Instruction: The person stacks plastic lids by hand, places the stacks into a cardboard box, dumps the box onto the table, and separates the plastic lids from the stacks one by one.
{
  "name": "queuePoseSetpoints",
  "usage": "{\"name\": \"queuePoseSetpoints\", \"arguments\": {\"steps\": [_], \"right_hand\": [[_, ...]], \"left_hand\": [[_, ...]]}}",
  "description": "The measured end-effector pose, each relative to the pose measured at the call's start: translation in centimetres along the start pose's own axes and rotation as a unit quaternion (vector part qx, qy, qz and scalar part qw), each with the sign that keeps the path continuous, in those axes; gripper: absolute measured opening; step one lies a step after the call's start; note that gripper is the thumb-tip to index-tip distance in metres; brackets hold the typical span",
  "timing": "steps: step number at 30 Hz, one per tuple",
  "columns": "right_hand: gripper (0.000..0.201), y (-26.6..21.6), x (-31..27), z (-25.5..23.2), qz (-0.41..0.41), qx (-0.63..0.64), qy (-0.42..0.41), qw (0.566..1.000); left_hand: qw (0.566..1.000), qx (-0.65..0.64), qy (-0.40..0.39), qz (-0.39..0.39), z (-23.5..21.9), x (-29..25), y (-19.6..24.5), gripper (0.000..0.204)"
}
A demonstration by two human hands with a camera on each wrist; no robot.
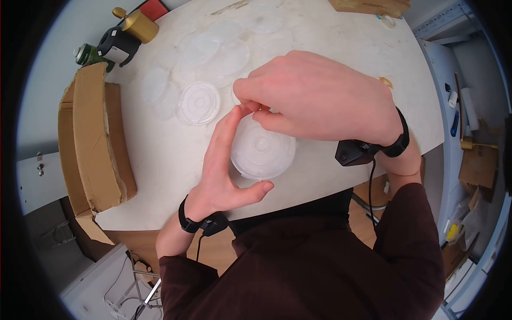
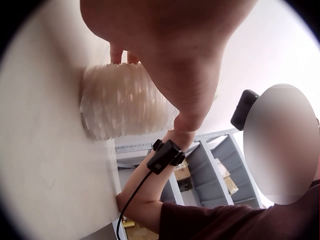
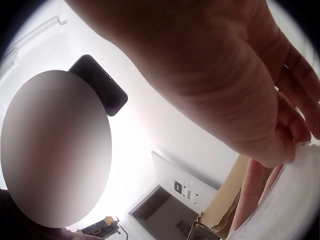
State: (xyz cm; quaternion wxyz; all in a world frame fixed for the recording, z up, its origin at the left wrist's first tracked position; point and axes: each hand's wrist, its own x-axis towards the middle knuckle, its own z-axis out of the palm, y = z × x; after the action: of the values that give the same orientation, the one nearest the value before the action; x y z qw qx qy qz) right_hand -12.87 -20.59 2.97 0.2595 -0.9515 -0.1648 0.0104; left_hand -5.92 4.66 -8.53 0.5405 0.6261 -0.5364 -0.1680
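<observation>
A tall stack of clear plastic lids (image 1: pixel 263 154) stands on the table near its front edge; the left wrist view shows the many ridged rims of the stack (image 2: pixel 122 102) from the side. My left hand (image 1: pixel 216 173) curves round it, fingers along the far left side and thumb at the near rim. Over the far rim comes my right hand (image 1: pixel 325 98), its thumb and forefinger pinching the edge of the top lid (image 3: pixel 292 200). Left of the stack a single round lid (image 1: pixel 198 103) lies flat on the table.
Several loose clear lids (image 1: pixel 221 53) lie spread over the far part of the white table (image 1: pixel 341 194). A cardboard box (image 1: pixel 98 144) stands at the left edge, with a gold pot (image 1: pixel 140 26) and a black container (image 1: pixel 118 47) behind it. Another box (image 1: pixel 370 6) is at the back.
</observation>
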Motion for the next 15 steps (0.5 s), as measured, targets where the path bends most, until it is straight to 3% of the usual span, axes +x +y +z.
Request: {"name": "queuePoseSetpoints", "arguments": {"steps": [6, 8, 11, 14, 15], "right_hand": [[0.012, 0.3, 0.0, 0.5, -0.001, -0.014, 0.002, 1.000], [0.013, 0.3, 0.1, 0.4, -0.005, -0.018, 0.002, 1.000], [0.014, 0.4, 0.1, -0.2, 0.006, -0.022, -0.015, 1.000], [0.011, 1.8, 0.3, -1.5, 0.055, 0.023, -0.043, 0.997], [0.012, 2.9, 0.4, -1.7, 0.082, -0.009, 0.008, 0.997]], "left_hand": [[0.999, 0.004, -0.018, -0.031, -0.1, 0.5, 1.0, 0.126], [0.999, 0.036, -0.017, 0.017, -0.2, 0.9, 0.8, 0.118], [0.997, 0.077, -0.018, 0.014, -0.4, 1.0, 0.9, 0.110], [0.994, 0.106, -0.023, -0.003, -0.5, 0.9, 1.4, 0.107], [0.994, 0.109, -0.022, -0.002, -0.5, 0.8, 1.4, 0.107]]}}
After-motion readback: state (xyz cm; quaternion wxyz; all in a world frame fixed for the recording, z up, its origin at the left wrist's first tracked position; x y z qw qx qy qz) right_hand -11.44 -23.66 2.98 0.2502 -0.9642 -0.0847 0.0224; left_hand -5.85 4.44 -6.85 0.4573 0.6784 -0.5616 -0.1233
